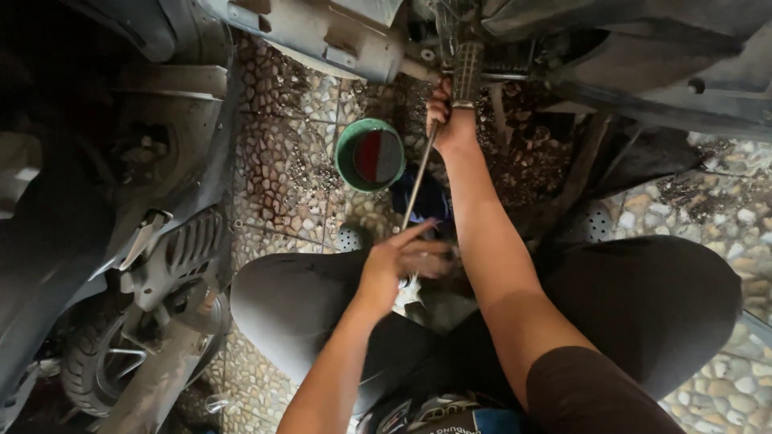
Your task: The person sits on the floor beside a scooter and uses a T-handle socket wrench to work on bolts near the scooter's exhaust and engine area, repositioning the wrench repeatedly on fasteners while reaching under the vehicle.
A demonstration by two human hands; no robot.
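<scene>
I am crouched on a pebble floor under a scooter. My right hand [450, 120] reaches up to the underside of the scooter [338, 36], fingers closed on the top end of a long thin metal rod [418, 181]. The rod slants down toward my left hand [402, 261], which closes around its lower end above my knees. A ribbed black footpeg [468, 71] hangs just beside my right hand.
A green bowl [347, 161] with dark red liquid sits on the floor left of the rod. A second scooter's engine cover [181, 249] and rear wheel [96, 366] stand at the left. Black body panels [667, 80] overhang the right.
</scene>
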